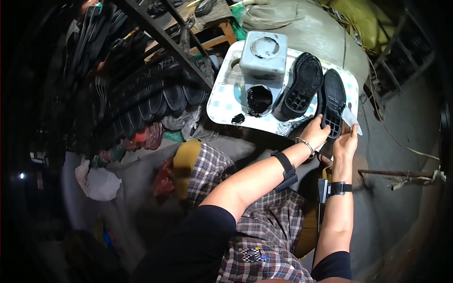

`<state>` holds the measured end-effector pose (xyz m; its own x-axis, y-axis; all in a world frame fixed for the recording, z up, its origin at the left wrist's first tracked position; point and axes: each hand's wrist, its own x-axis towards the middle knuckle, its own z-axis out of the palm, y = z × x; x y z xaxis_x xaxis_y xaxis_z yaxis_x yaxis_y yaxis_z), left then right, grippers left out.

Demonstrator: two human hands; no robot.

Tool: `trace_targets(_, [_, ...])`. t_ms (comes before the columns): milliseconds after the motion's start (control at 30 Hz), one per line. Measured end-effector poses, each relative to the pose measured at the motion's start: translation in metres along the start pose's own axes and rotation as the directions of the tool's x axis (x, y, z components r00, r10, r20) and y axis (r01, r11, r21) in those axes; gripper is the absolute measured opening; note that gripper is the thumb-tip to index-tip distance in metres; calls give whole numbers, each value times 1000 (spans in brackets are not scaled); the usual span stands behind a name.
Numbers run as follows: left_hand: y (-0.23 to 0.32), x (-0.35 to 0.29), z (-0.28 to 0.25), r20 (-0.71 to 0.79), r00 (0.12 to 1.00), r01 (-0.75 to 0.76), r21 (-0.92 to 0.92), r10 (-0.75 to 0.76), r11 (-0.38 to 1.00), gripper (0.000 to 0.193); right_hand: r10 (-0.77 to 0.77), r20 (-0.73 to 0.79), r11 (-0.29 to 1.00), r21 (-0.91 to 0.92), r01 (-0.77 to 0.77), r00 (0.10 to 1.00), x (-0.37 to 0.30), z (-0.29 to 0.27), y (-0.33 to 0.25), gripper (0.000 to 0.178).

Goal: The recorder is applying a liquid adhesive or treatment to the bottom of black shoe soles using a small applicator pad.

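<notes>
My left hand (316, 132) grips the heel end of a black shoe sole (334, 89), its thumb by the open grid in the heel. In my right hand (346, 142) is a translucent plastic scraper (350, 120), pinched at its lower end. The scraper's upper edge, smeared with black, meets the side of the sole. Just left lies a second black sole (305, 80), also with a heel grid. Beside it a pale plastic container (263, 66) has a dark opening coated with black paste (260, 100). Part of my right fingers is hidden behind the scraper and sole.
A small checked tabletop (222, 106) carries these things, with a black smear (238, 119) near its front edge. Rows of black soles (155, 99) stand at the left behind a dark metal frame (165, 40). A large pale sack (325, 28) lies behind; a rusty rod (391, 173) juts in at right.
</notes>
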<state>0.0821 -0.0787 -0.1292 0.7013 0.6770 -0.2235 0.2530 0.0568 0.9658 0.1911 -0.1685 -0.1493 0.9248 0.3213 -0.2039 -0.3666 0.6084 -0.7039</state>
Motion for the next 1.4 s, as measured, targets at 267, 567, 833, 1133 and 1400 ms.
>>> trace_targets(267, [14, -21, 12, -217, 972, -84, 41, 91, 996, 38, 183, -32, 983, 31, -182, 983, -63, 8, -33, 40])
trace_targets(567, [27, -73, -14, 277, 950, 307, -764, -141, 568, 14, 176, -43, 967, 192, -165, 984, -186, 36, -53, 36])
trace_targets(833, [48, -160, -100, 581, 811, 559, -806, 74, 196, 44, 253, 204, 917, 262, -302, 946, -288, 82, -69, 49])
trace_targets(1133, [37, -202, -245, 297, 922, 261, -951, 248, 169, 60, 292, 246, 956, -100, -276, 924, -268, 101, -26, 36])
trace_targets(1400, [-27, -180, -346, 245, 966, 233, -963, 80, 137, 47, 39, 526, 641, -665, 382, 849, -191, 136, 63, 23])
